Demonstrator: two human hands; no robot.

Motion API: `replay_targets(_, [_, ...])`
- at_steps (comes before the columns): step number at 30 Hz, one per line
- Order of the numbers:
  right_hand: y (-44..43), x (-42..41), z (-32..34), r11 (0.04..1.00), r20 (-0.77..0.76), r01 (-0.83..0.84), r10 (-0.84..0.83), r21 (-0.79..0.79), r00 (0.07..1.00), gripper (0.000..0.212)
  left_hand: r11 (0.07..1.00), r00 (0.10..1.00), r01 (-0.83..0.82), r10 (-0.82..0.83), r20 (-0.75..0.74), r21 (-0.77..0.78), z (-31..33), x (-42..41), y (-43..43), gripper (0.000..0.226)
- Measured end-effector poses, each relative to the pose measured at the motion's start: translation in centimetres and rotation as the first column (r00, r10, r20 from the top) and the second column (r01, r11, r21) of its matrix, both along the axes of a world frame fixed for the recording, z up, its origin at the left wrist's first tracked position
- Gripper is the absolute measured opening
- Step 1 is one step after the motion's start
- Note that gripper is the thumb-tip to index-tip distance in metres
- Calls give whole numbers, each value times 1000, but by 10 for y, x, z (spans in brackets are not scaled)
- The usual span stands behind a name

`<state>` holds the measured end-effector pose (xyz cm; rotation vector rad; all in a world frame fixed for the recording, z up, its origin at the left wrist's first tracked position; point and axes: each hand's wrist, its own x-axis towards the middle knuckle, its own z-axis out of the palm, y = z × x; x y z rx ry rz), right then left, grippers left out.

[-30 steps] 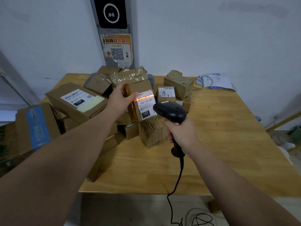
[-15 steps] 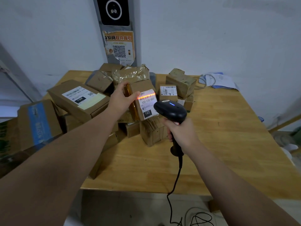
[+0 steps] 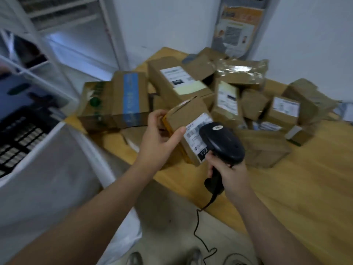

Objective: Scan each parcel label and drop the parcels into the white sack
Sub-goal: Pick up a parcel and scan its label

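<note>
The left hand (image 3: 158,138) grips a small parcel (image 3: 186,119), thumb touching its label (image 3: 192,133) marked 122, above the tabletop (image 3: 296,188) edge. The right hand (image 3: 231,175) is curled round the scanner (image 3: 223,142) handle, its head overlapping the label. The sack (image 3: 57,178) sits just left of the tabletop.

The left hand (image 3: 158,142) has lifted the parcel (image 3: 188,119) off the pile (image 3: 181,83) and drawn it nearer, toward the near left edge of the table (image 3: 286,188). The red scan line on its label (image 3: 193,133) has gone out. The scanner (image 3: 221,142) in the right hand (image 3: 229,173) has closed in, and its head now covers the label's right part. The view has swung left, bringing the white sack (image 3: 57,178) into sight.
</note>
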<state>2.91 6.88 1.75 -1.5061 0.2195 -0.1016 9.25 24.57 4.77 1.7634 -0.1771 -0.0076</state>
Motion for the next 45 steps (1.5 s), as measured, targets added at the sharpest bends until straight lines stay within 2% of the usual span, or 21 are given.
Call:
replay_targets(2, [44,2,-6,991,-69,-129,126,-27,990,32,993,993,-110,108,-54,-37,-14,-21,54,45])
replay_targets(5, [115,4,-18,954,-157,-294,281,-67,947,38,971,964,-238,237,-123,6,-40,-46,137,45])
replay_targets(8, [185,11,-42,907,-221,-410,381,-99,898,36,922,906,-361,383,-183,140,-69,-60,219,48])
replay_targets(11, [249,20,-81,880,-308,-461,411,-113,858,36,848,860,-390,475,-188,358,-111,-59,290,54])
replay_targets(13, [284,26,-117,882,-381,-439,351,-173,855,37,776,884,-254,428,-187,577,-149,-51,325,54])
replay_targets(15, [312,33,-156,857,-414,-431,297,-283,861,32,645,896,33,319,-309,763,-193,-41,344,52])
replay_targets(16, [323,34,-176,823,-430,-456,296,-339,853,23,578,898,149,260,-354,802,-218,-37,350,54])
replay_targets(17, [335,37,-193,783,-461,-493,302,-379,834,10,515,915,204,202,-349,833,-246,-33,355,55])
replay_targets(19, [354,40,-230,685,-551,-582,307,-438,776,24,405,944,210,151,-292,890,-304,-25,365,54])
replay_targets(23, [370,45,-292,491,-608,-685,336,-538,719,32,192,908,372,130,-399,908,-394,-19,374,58])
replay_targets(25, [372,47,-315,389,-611,-704,351,-594,710,30,184,919,361,96,-383,914,-430,-23,374,50])
replay_targets(26, [373,49,-325,331,-613,-707,354,-624,707,30,209,926,333,111,-361,919,-450,-27,378,42])
replay_targets(27, [374,51,-333,283,-609,-706,362,-649,706,30,208,904,376,133,-407,903,-471,-31,381,36])
replay_targets(29, [376,55,-345,226,-588,-689,383,-688,712,30,160,897,416,88,-433,895,-507,-38,385,36])
replay_targets(30, [377,57,-350,217,-570,-675,391,-705,722,29,139,904,411,67,-422,901,-520,-39,387,37])
replay_targets(32, [380,59,-358,188,-548,-654,408,-732,731,27,172,817,546,109,-567,820,-540,-41,384,35])
replay_targets(34, [384,59,-365,167,-531,-636,417,-753,738,26,203,773,598,107,-625,775,-555,-41,384,33])
replay_targets(37, [386,58,-370,166,-529,-630,407,-759,745,27,149,741,652,79,-667,743,-573,-37,387,31])
replay_targets(40, [381,52,-365,203,-541,-639,381,-742,750,26,44,788,611,58,-613,790,-551,-33,387,32])
replay_targets(45, [366,39,-324,293,-528,-617,332,-730,782,21,-131,871,487,-3,-492,863,-475,-29,377,27])
